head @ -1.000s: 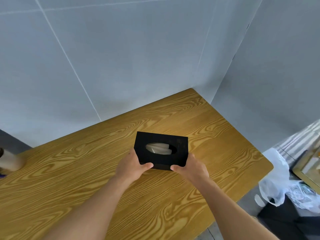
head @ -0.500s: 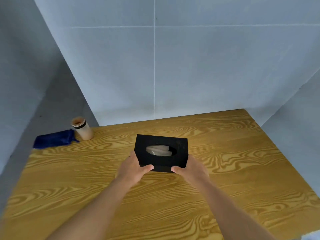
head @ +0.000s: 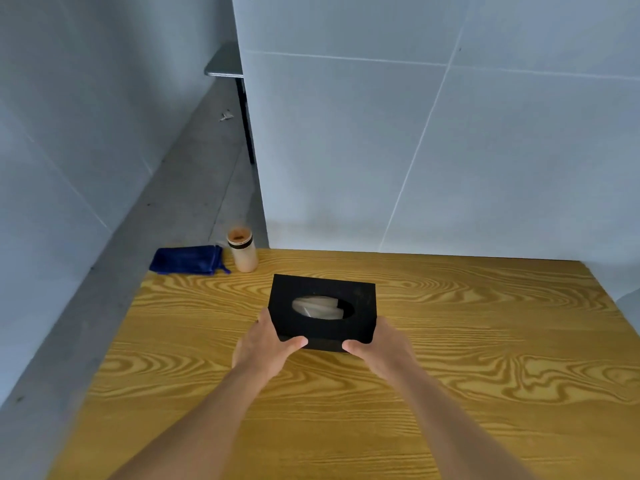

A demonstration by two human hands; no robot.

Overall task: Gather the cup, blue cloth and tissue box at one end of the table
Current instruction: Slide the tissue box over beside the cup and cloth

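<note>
Fingers of the left hand (head: 265, 344) and right hand (head: 382, 348) are hidden behind the black tissue box (head: 323, 311). Both forearms are cut off at 6 o'clock. The table (head: 485, 393) is cropped at 4 o'clock.

Bare table (head: 194, 327) between tissue box (head: 360, 299) and far-left corner — cup (head: 244, 252), blue cloth (head: 187, 259) occupy it.

No readable text, label, brand, number or sign appears anywhere. The black tissue box (head: 323, 311), the cup (head: 243, 252) and the blue cloth (head: 188, 260) carry no legible markings, and the wooden table (head: 467, 393) and pale wall panels (head: 415, 133) are plain.
</note>
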